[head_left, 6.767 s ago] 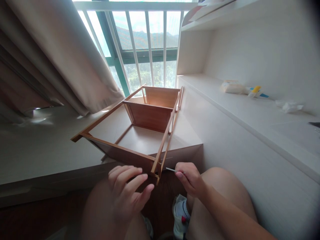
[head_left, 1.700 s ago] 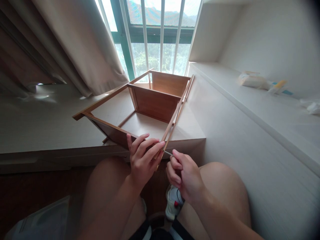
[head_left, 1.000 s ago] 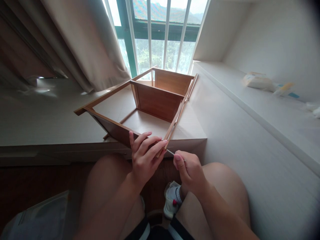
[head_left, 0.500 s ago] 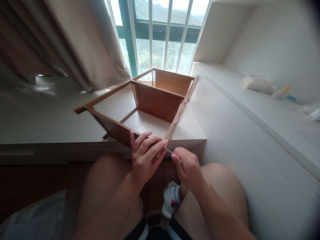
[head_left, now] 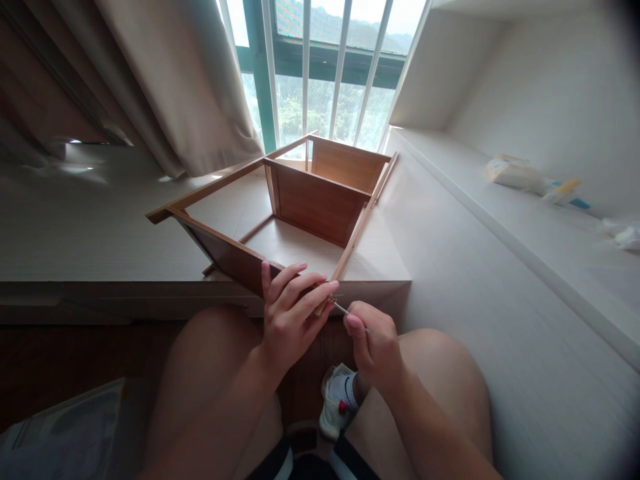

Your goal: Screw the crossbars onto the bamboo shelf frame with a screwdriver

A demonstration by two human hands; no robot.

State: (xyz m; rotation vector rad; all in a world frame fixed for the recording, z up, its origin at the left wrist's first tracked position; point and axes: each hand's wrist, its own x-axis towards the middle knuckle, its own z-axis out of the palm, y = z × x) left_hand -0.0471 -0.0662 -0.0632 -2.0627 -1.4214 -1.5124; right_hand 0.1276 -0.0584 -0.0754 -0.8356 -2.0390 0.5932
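Note:
A brown wooden shelf frame (head_left: 320, 207) with several panels lies on its side on the pale ledge. Its near corner juts out past the ledge's front edge. My left hand (head_left: 290, 313) is closed around that corner, fingers over the top and the fingertips by the post's end. In my right hand (head_left: 373, 340) is a thin metal hex key (head_left: 342, 307), pinched between thumb and curled fingers. The key's tip meets the side of the post right beside my left fingertips. My fist hides most of the key's far end.
The pale ledge (head_left: 100, 240) runs below a barred window (head_left: 325, 87) and a curtain (head_left: 185, 87). On the raised counter (head_left: 450, 180) at right lies a packet (head_left: 513, 172) with small bags. A clear plastic box (head_left: 65, 427) stands on the floor at lower left.
My right hand has turned slightly around the hex key and sits a touch lower. My left hand keeps its hold on the corner. The view has shifted a little.

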